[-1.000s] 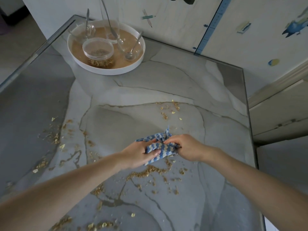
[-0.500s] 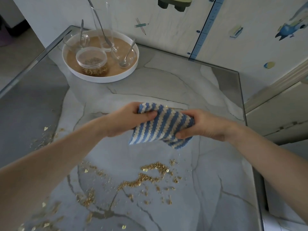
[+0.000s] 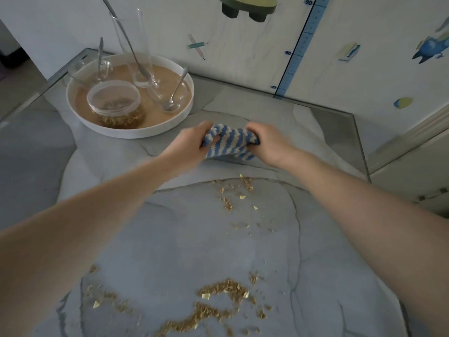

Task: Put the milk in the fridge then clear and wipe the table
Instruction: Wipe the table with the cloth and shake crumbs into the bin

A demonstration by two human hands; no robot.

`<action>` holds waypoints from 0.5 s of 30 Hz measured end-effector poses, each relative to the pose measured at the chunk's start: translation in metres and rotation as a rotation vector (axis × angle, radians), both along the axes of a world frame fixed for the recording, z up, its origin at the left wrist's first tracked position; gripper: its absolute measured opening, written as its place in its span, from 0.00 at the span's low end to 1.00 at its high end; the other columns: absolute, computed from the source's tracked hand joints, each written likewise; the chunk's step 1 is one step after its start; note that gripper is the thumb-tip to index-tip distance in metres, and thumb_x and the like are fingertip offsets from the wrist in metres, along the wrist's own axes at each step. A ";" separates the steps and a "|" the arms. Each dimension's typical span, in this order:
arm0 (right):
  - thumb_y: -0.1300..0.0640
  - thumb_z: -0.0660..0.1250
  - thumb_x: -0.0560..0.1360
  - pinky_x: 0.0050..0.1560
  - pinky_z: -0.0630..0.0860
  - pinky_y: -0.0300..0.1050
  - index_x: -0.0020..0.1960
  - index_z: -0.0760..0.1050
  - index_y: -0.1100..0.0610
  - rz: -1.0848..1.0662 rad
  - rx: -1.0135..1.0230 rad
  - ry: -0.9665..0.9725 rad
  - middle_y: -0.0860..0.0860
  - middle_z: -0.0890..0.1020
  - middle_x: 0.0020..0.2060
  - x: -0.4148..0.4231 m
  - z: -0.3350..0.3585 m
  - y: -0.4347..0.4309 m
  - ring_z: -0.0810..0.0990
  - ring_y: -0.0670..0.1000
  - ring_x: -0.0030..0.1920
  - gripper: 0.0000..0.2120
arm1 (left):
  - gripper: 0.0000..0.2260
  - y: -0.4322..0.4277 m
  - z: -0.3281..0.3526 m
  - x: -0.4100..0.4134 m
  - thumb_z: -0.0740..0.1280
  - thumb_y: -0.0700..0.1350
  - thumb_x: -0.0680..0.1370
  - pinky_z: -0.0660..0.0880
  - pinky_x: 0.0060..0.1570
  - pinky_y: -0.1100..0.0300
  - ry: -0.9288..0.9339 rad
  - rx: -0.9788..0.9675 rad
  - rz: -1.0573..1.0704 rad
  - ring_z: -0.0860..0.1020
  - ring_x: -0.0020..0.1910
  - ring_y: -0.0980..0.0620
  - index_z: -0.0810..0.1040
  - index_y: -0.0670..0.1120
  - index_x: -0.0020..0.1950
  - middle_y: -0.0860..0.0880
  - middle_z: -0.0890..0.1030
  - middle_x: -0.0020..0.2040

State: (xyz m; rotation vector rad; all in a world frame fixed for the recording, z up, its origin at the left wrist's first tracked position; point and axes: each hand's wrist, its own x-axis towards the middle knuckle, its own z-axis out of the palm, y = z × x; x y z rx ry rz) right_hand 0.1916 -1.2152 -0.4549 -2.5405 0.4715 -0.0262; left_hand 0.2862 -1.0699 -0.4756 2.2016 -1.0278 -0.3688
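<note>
Nearest us, a thick drift of golden crumbs lies on the grey marbled bench, with loose bits trailing off to the left. Our two bare forearms reach out over it. Between the arms and further on, a thinner sprinkle of flakes runs along a vein in the stone.

Beyond that sprinkle our hands meet over the middle of the bench. The left hand is clenched on the left end of a blue-and-cream striped cloth, and the right hand grips the right end, so the cloth is bunched between them. It sags in the middle; we cannot tell whether its lower edge touches the bench.

Behind and to the left, near the far left corner, sits a round white tray with a tan floor. In it we see:
- a clear lidded tub of cereal at the front
- a spoon in a low glass on the right
- a tall glass with a long spoon standing in it at the back
- a smaller glass holding another spoon at the left

Furthest off is the pale wall. On it a blue height ruler carries the numbers 90, 80 and 70 from top to bottom. Around the ruler are stickers, among them a pencil. We can read no other writing or brand.
</note>
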 end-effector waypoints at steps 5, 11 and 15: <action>0.69 0.61 0.74 0.55 0.64 0.39 0.65 0.69 0.62 0.029 0.018 0.210 0.58 0.74 0.64 -0.008 -0.049 -0.004 0.71 0.56 0.65 0.20 | 0.14 -0.006 -0.038 -0.015 0.56 0.49 0.81 0.66 0.44 0.59 0.041 0.159 -0.031 0.75 0.54 0.42 0.70 0.45 0.63 0.42 0.78 0.56; 0.69 0.58 0.75 0.67 0.54 0.35 0.72 0.60 0.58 0.080 0.033 0.373 0.55 0.62 0.73 -0.033 -0.054 0.006 0.61 0.52 0.73 0.27 | 0.18 0.008 -0.038 -0.036 0.56 0.51 0.80 0.67 0.53 0.60 0.069 0.272 -0.131 0.72 0.62 0.44 0.67 0.49 0.69 0.43 0.75 0.63; 0.66 0.61 0.75 0.67 0.52 0.32 0.72 0.58 0.59 0.125 0.057 0.419 0.55 0.61 0.73 -0.070 -0.054 0.021 0.60 0.50 0.73 0.27 | 0.22 0.026 -0.029 -0.060 0.56 0.54 0.80 0.64 0.42 0.62 0.053 0.379 -0.206 0.76 0.57 0.43 0.61 0.52 0.73 0.39 0.78 0.59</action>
